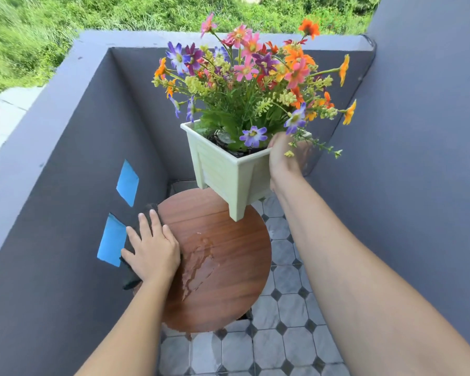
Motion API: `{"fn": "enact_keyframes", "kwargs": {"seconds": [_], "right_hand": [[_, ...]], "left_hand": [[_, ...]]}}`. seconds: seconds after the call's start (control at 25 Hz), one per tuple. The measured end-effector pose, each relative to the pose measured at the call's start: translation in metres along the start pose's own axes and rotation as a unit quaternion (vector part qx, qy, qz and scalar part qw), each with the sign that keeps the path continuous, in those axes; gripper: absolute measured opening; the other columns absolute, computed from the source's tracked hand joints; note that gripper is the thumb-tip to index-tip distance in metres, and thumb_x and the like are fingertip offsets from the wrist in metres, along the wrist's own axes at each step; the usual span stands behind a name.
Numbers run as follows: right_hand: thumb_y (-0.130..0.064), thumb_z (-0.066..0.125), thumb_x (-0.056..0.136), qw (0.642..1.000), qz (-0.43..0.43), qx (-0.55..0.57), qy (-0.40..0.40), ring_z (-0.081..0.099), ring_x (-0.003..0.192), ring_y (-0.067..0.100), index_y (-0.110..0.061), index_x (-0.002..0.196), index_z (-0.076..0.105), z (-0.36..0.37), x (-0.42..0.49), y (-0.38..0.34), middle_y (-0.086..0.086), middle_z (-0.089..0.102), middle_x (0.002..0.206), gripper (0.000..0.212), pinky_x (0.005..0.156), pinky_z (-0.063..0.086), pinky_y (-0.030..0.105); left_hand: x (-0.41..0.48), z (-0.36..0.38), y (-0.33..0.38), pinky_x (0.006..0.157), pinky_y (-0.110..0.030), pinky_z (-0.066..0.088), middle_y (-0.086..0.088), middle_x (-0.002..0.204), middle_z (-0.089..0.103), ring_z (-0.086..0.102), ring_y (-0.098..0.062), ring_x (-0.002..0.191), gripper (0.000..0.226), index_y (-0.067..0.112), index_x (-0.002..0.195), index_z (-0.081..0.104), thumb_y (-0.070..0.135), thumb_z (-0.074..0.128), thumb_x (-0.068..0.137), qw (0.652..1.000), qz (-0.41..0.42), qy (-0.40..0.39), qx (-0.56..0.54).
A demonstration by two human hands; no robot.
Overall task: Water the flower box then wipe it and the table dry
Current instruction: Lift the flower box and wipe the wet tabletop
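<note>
From the head view, the flower box (223, 169) hangs in the air above the far side of the round wooden counter (236, 294), tilted a little, its feet clear of the top. The right grip (285, 156) has it by the right-hand rim, fingers curled over the edge and partly hidden among the stems. The left grip (152, 251) lies flat, fingers straight and spread, pressing a dark cloth (148, 208) onto the counter's left edge. It clasps nothing. Just beside that cloth, a puddle (198, 261) shines across the middle of the wood.

The box looks like thin moulded plastic, stiff enough to be carried by one wall. With wet filling inside it is probably heavier than it looks. One-handed at the rim, the load sits off to one side (hence the tilt, I would judge). A wet rim may be slippery, so a hold lower down, under the flared lip or beneath a foot, should be steadier. The flowers (244, 71) stand tall and spread wide, and their thin stems would bend if grasped, so they are no place for a hold. The cloth is soft and limp, and a flat palm suits it for sweeping the puddle.
</note>
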State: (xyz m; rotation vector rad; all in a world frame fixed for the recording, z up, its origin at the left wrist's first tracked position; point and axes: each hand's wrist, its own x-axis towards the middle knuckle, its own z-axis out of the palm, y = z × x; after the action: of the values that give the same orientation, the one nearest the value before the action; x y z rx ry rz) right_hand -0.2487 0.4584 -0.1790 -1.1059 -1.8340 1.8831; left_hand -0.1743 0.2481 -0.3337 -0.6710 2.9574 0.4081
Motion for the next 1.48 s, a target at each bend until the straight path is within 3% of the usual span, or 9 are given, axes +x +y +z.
{"fn": "enact_keyframes", "kwargs": {"seconds": [0.36, 0.6, 0.8, 0.92, 1.04, 1.2, 1.24, 1.36, 1.48], "right_hand": [[-0.022, 0.046, 0.07, 1.0, 0.008, -0.015, 0.011, 0.043, 0.127, 0.033, -0.005, 0.119, 0.043, 0.003, -0.009, -0.003, 0.011, 0.046, 0.139, 0.052, 0.088, 0.04, 0.042], [-0.022, 0.048, 0.073, 1.0, 0.0, -0.016, 0.02, 0.043, 0.128, 0.034, -0.004, 0.126, 0.043, -0.003, -0.009, -0.009, 0.011, 0.045, 0.141, 0.056, 0.088, 0.041, 0.042], [-0.027, 0.04, 0.057, 1.0, 0.003, -0.017, 0.024, 0.041, 0.128, 0.033, -0.006, 0.134, 0.037, -0.013, -0.013, -0.02, 0.01, 0.042, 0.144, 0.08, 0.096, 0.043, 0.048], [-0.026, 0.042, 0.064, 1.0, -0.004, -0.004, 0.022, 0.044, 0.127, 0.032, -0.008, 0.109, 0.039, -0.019, -0.006, -0.024, 0.009, 0.046, 0.138, 0.049, 0.092, 0.043, 0.045], [-0.027, 0.043, 0.067, 1.0, -0.011, 0.011, 0.027, 0.044, 0.126, 0.032, -0.014, 0.099, 0.032, -0.023, -0.004, -0.03, 0.008, 0.047, 0.129, 0.036, 0.09, 0.044, 0.043], [-0.026, 0.044, 0.066, 0.999, -0.019, 0.01, 0.048, 0.045, 0.126, 0.032, -0.013, 0.102, 0.033, -0.028, 0.0, -0.04, 0.009, 0.046, 0.138, 0.04, 0.093, 0.043, 0.044], [-0.024, 0.047, 0.071, 0.998, -0.018, 0.009, 0.054, 0.045, 0.126, 0.031, -0.011, 0.103, 0.036, -0.029, 0.003, -0.041, 0.009, 0.046, 0.137, 0.037, 0.092, 0.043, 0.043], [-0.02, 0.049, 0.077, 0.997, -0.023, 0.0, 0.074, 0.046, 0.125, 0.032, -0.01, 0.101, 0.037, -0.031, 0.008, -0.037, 0.011, 0.05, 0.133, 0.029, 0.092, 0.046, 0.042], [-0.014, 0.049, 0.082, 0.996, -0.017, -0.008, 0.088, 0.044, 0.126, 0.031, -0.005, 0.103, 0.041, -0.031, 0.007, -0.03, 0.011, 0.048, 0.133, 0.024, 0.09, 0.045, 0.04]], "left_hand": [[-0.099, 0.019, -0.022, 0.09, -0.06, 0.041, -0.01, 0.142, 0.049, 0.047, -0.039, 0.126, 0.054, 0.015, 0.135, 0.052, 0.035, 0.031, 0.089, 0.997, 0.073, 0.015, 0.017], [-0.168, 0.032, -0.003, 0.079, -0.046, 0.05, -0.004, 0.138, 0.054, 0.056, -0.03, 0.12, 0.061, 0.02, 0.132, 0.056, 0.041, 0.009, 0.098, 0.972, 0.22, -0.083, 0.001], [-0.198, 0.044, 0.021, 0.059, -0.033, 0.05, -0.003, 0.125, 0.064, 0.056, -0.026, 0.099, 0.044, 0.018, 0.126, 0.05, 0.002, 0.034, 0.088, 0.923, 0.379, -0.061, -0.037], [-0.192, 0.037, 0.039, 0.063, -0.031, 0.05, -0.002, 0.125, 0.064, 0.043, -0.018, 0.092, 0.061, 0.02, 0.121, 0.058, 0.002, 0.056, 0.063, 0.885, 0.448, -0.075, -0.103], [-0.177, -0.005, 0.059, 0.082, -0.012, 0.043, 0.007, 0.126, 0.054, 0.045, 0.007, 0.096, 0.05, 0.029, 0.12, 0.059, 0.005, 0.05, 0.077, 0.875, 0.259, -0.177, -0.369], [-0.119, -0.035, 0.055, 0.067, -0.034, 0.043, -0.012, 0.088, 0.054, 0.053, -0.02, 0.073, 0.024, 0.018, 0.094, 0.058, 0.009, 0.052, 0.072, 0.681, -0.057, -0.393, -0.616], [-0.104, -0.037, 0.052, 0.071, -0.037, 0.041, -0.013, 0.084, 0.054, 0.051, -0.023, 0.076, 0.013, 0.016, 0.083, 0.057, 0.013, 0.051, 0.072, 0.711, -0.071, -0.391, -0.58], [-0.081, -0.029, 0.042, 0.07, -0.034, 0.036, -0.007, 0.087, 0.058, 0.051, -0.027, 0.088, 0.016, 0.022, 0.072, 0.051, 0.03, 0.046, 0.084, 0.931, 0.079, -0.28, -0.219], [-0.079, -0.028, 0.039, 0.07, -0.031, 0.036, -0.006, 0.096, 0.056, 0.054, -0.027, 0.096, 0.02, 0.017, 0.091, 0.058, 0.036, 0.056, 0.087, 0.948, 0.174, -0.224, -0.143]]}}
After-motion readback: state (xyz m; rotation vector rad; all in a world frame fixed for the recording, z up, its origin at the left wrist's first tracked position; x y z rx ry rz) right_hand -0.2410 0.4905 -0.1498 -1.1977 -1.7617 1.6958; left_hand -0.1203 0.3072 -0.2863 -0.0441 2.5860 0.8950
